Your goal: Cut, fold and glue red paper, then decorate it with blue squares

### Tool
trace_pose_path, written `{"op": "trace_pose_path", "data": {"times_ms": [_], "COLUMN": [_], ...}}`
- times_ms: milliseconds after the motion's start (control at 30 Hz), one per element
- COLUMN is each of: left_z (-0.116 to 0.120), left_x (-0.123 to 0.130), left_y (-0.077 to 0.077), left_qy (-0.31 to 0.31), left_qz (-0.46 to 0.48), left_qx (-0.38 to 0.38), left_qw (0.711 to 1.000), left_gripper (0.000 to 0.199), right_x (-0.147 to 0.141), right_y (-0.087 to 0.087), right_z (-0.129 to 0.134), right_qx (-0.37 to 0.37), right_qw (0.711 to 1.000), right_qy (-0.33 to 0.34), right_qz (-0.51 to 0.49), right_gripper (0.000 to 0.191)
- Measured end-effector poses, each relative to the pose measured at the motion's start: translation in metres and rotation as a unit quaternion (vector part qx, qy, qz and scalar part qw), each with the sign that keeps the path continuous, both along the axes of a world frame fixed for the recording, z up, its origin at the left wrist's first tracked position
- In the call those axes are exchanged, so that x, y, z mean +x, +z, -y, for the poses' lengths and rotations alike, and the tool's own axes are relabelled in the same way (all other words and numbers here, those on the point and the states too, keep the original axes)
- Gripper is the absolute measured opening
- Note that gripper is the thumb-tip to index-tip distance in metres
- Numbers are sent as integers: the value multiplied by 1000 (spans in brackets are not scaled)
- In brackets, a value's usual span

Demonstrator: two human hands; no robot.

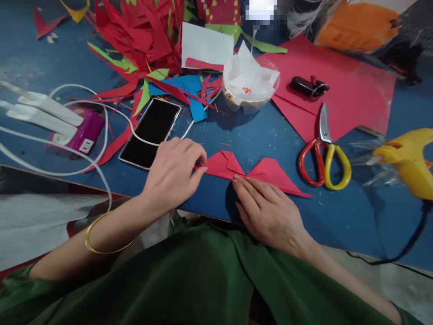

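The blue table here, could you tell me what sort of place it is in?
Probably a papercraft corner, perhaps at home: metal scissors with red and yellow handles, a yellow plastic glue gun and heaped red paper scraps suggest it.

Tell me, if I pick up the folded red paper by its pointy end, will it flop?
The folded red paper might droop a little, because its pointy end looks long and thin. The folded layers in its wider parts should feel a bit stiffer. If pushed, it would probably slide rather than roll, since it lies nearly flat on the blue table.
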State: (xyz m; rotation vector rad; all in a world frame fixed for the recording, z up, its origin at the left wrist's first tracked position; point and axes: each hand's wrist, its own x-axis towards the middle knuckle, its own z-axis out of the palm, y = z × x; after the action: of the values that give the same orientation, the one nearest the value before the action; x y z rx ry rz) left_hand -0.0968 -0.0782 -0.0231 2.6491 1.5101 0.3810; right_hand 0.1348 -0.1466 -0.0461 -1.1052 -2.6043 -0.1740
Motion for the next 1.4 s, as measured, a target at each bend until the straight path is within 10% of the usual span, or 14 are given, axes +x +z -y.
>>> {"op": "trace_pose_path", "data": {"times_ms": [200,1400], "left_z": [22,63], "left_x": [13,24], "left_y": [-7,-17], "left_qy": [-186,-71], "left_qz": [-71,-103], "left_qx": [134,128], "left_qw": [971,984], "left_gripper": [31,54], "right_x": [-1,1], "right_y": [0,0], "right_z": [-1,-1], "right_qx": [4,-6], "right_qw": [1000,1000], "right_qy": [0,-6], "right_qz": [-7,-28], "right_gripper": [38,38]}}
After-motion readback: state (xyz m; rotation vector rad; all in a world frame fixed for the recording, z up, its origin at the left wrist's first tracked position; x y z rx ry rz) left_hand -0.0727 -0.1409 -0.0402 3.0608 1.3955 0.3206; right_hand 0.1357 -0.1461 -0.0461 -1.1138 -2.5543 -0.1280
